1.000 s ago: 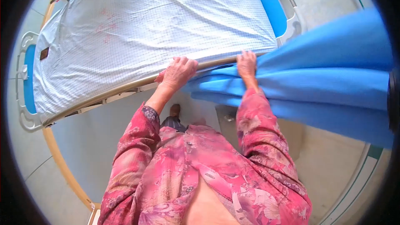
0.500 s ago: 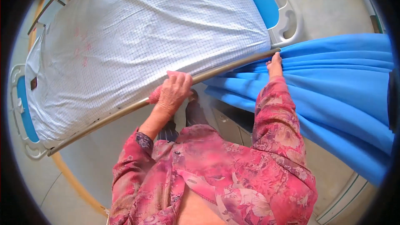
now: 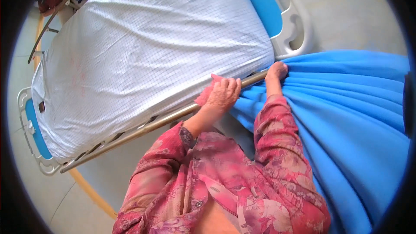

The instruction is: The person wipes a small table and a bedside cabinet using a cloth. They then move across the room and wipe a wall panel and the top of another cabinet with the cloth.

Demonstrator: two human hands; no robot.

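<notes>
One cloth (image 3: pixel 204 95), pink, crumpled, lying against the rail (image 3: pixel 169 123), partly under a hand. One rail, metallic, long, slanting along the near edge of the sheet (image 3: pixel 160 39). One sheet, white, checked, creased; faint reddish marks (image 3: pixel 79 80), too blurred to read. Left hand (image 3: pixel 223 95), fingers bent over the rail, clasping the cloth. Right hand (image 3: pixel 276 71), bunched at the rail's right end, against the blue curtain (image 3: pixel 346 104); its grip cannot be told.

The left hand (image 3: pixel 222 95) curls palm-down, its fingers (image 3: pixel 234 86) bent, while the left forearm (image 3: pixel 198 124) slants forward and to the right. The right hand (image 3: pixel 276 72), farther forward, has its fingers mostly hidden; the right arm (image 3: pixel 279 125) reaches ahead, hands apart.
</notes>
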